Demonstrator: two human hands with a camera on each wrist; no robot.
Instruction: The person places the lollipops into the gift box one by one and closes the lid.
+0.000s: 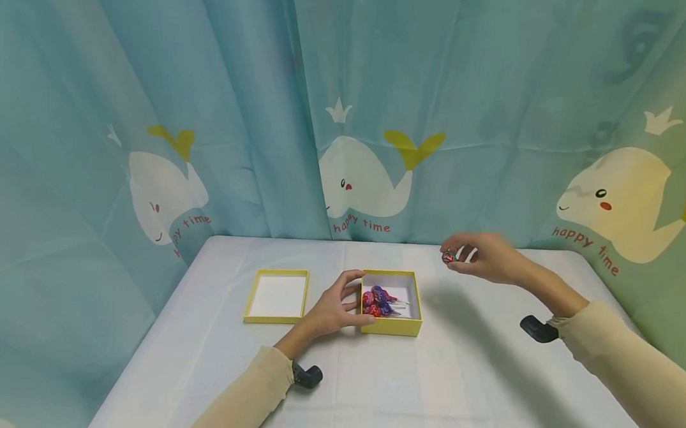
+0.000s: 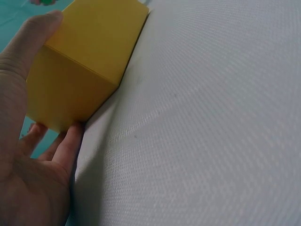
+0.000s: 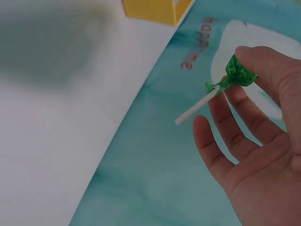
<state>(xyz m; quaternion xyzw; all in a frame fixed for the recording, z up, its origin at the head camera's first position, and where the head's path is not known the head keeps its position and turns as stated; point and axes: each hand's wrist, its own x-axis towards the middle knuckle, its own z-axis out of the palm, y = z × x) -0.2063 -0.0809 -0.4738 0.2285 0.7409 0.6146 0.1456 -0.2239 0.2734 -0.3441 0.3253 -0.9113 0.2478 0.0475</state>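
In the right wrist view, my right hand (image 3: 263, 127) pinches a green-wrapped lollipop (image 3: 241, 71) between thumb and fingers, its white stick pointing out from the hand. The head view has this right hand (image 1: 485, 256) raised above the table, to the right of a yellow box (image 1: 391, 327). My left hand (image 1: 328, 308) holds that box from its left side, thumb at the near edge and fingers at the far one. Inside lie several red and purple lollipops (image 1: 384, 301), bunched toward the left with sticks pointing right. The left wrist view shows the thumb on the box (image 2: 101, 40).
A shallow yellow-rimmed lid (image 1: 277, 319) with a white inside lies left of the box. Both sit on a white-covered table (image 1: 339, 393). Behind and beside it hangs a blue-green curtain (image 1: 247, 116) printed with whales.
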